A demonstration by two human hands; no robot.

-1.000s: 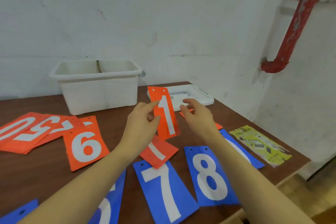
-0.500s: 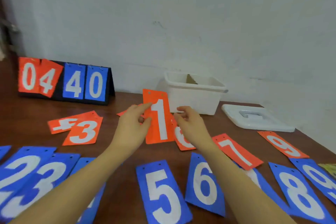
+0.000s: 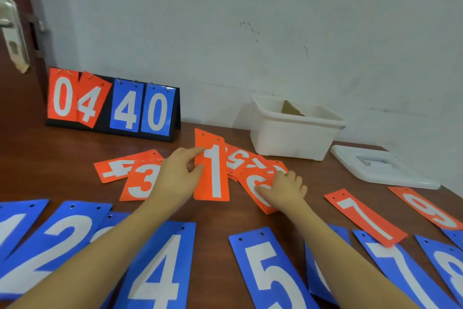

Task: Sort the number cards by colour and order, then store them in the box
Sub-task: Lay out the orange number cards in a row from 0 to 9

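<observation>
My left hand (image 3: 176, 176) pinches an orange card marked 1 (image 3: 213, 170) and holds it upright above the table. My right hand (image 3: 283, 189) rests palm down on an orange card (image 3: 260, 183) atop a small pile of orange cards (image 3: 240, 158); whether it grips the card is unclear. Orange cards 4 (image 3: 117, 168) and 3 (image 3: 141, 182) lie to the left, orange 7 (image 3: 363, 216) and 9 (image 3: 428, 208) to the right. Blue cards 2 (image 3: 57, 238), 4 (image 3: 160, 266) and 5 (image 3: 268, 273) lie in a near row. The open white box (image 3: 295, 138) stands behind.
A black flip scoreboard (image 3: 112, 103) showing 04 and 40 stands at the back left by the wall. The white box lid (image 3: 380, 168) lies right of the box. A door with a metal handle (image 3: 10, 30) is at far left.
The view has swung left and nearer the table. My right hand has let go of the orange 1 and dropped onto the orange pile; my left hand still holds the card.
</observation>
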